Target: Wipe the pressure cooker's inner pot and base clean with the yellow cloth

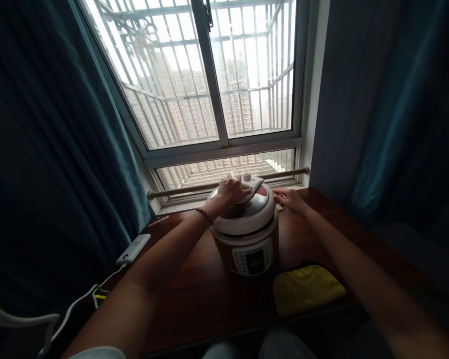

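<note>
An electric pressure cooker [247,238] stands on a dark wooden table [194,299] below a window. Its lid [250,212] is red-brown and silver with a cream handle across the top. My left hand [230,190] is closed round that lid handle [252,191]. My right hand [290,198] rests against the cooker's right side at the rim, fingers stretched flat and together. The cooker's control panel [255,259] faces me.
A yellow cloth [306,288] lies at the table's front right. A white power bank [133,248] with a white cable [78,301] sits at the left edge. Dark teal curtains [60,149] hang on both sides. A wooden rod [194,188] runs along the windowsill.
</note>
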A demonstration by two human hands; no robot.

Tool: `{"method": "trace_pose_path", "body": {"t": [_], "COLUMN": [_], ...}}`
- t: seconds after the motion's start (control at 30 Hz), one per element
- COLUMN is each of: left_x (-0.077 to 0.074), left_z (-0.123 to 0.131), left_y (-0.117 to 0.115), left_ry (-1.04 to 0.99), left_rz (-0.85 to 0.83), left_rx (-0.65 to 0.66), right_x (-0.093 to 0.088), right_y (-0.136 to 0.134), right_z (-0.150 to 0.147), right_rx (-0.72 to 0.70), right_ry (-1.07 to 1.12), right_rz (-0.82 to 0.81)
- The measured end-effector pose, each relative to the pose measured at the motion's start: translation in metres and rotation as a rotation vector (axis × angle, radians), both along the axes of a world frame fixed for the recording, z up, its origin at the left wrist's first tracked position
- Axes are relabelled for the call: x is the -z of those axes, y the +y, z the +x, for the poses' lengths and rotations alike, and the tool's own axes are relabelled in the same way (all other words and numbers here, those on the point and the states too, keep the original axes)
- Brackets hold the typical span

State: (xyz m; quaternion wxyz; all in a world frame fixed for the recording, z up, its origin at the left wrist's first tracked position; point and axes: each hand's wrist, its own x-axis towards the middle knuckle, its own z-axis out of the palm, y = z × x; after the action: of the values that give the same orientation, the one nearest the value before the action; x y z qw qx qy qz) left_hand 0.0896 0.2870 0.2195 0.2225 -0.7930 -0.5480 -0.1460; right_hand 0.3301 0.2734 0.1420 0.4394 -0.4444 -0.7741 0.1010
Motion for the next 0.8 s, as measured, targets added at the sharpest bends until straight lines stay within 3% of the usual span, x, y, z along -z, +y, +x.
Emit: {"method": "trace_pose_path", "body": {"t": [0.27, 0.6, 0.8], "left_x": [0.016, 0.018, 0.02], "left_z": [0.0, 0.009, 0.019], "left_y": [-0.002, -0.004, -0.004], "left_ry": [-0.049, -0.045, -0.051], "left_rz": [-0.058, -0.09, -0.071], "left_rx": [-0.073, -0.109, -0.128], "right_x": [0.01, 0.01, 0.021], "right_y": [0.012, 0.022, 0.035], "right_z": [0.006, 0.026, 0.033], "right_rx": [-0.123, -0.184, -0.16], "right_ry": [-0.065, -0.252, -0.207], "right_rz": [-0.011, -0.055, -0.089]}}
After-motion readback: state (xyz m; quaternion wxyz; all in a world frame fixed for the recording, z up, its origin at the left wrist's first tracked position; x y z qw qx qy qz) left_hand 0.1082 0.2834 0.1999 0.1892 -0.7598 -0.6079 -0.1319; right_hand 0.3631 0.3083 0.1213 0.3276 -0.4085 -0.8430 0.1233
